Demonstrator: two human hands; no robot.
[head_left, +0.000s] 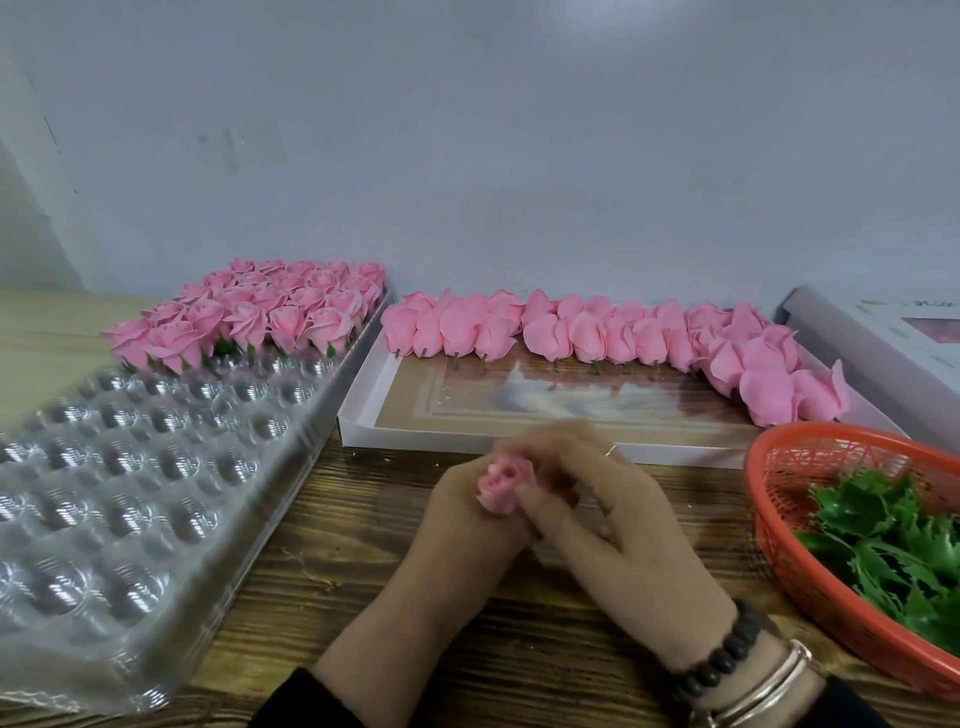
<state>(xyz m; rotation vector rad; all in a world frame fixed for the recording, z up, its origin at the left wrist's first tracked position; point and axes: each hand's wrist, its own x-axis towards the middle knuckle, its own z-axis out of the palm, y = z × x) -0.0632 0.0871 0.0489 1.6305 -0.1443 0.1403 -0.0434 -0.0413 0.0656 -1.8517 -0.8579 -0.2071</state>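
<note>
Two arms show at the lower edge of the view, each ending in a bare hand. The left hand (467, 519) comes out of a left sleeve (283, 704) of plain, matte black cloth, whose cuff shows at about seven o'clock. The right hand (628, 525) wears a thin, pale ring (612, 451) on one finger, at its twelve o'clock end. At its wrist, near five o'clock, sits a bead bracelet (722, 660) of round, dark brown-black beads. Just below it are slim silver-coloured bangles (763, 686) lying close together. Past them, at the bottom edge, the right sleeve (852, 709) begins, of the same black cloth.
</note>
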